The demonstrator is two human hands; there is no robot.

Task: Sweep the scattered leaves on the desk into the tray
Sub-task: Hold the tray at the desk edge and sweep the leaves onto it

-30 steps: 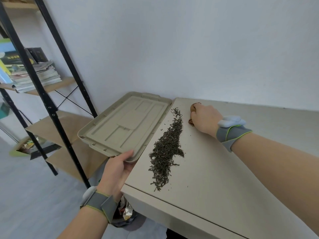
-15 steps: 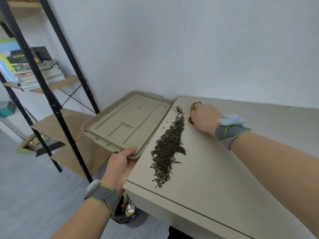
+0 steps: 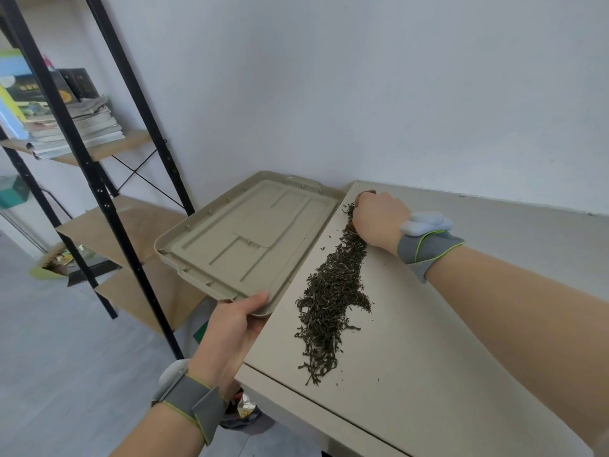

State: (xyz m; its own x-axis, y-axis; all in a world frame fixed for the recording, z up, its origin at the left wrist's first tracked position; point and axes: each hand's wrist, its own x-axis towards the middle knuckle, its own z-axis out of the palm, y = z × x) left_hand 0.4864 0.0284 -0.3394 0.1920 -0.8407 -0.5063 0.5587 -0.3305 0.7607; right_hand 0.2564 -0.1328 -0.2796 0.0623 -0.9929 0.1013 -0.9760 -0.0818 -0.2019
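Note:
A long heap of dark dried leaves [image 3: 331, 291] lies on the beige desk [image 3: 428, 341], close to its left edge. My left hand [image 3: 235, 328] grips the near corner of a beige moulded tray [image 3: 250, 239], held level beside the desk's left edge. My right hand [image 3: 379, 222] is curled round a small brown tool [image 3: 367, 192], mostly hidden in the fist, at the far end of the leaf heap. The fist touches the leaves there.
A black metal shelf rack [image 3: 99, 192] with wooden boards stands at the left, carrying a stack of books [image 3: 72, 127]. A white wall runs behind the desk. A dark bin with wrappers [image 3: 245, 413] sits on the floor under the desk's corner.
My right hand has slid left toward the desk's edge, pushing the far end of the leaf heap. The tray stays held beside the desk.

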